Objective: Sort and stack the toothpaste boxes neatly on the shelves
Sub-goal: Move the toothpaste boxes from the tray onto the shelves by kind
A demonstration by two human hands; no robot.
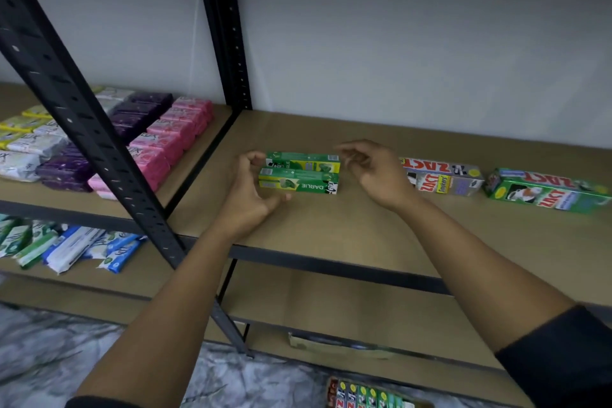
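Head view: 2 green Darlie boxes (pixel 299 171) lie side by side mid-shelf (pixel 331 219), printed faces turned opposite ways. Left hand (pixel 250 195) cups their left end, fingers curled, grip loose, holding nothing firmly. Right hand (pixel 374 172) hovers just off the right end, grip wide, empty. Grey Zact box (pixel 442 177) and green Zact box (pixel 546 192) sit further right.

Risks: a one-sided push from the left likely skews the pair; right wrist is near the grey Zact box and could knock it.

Two green Darlie boxes (pixel 299 172) lie side by side mid-shelf (Zact boxes (pixel 443 177) lie well right).
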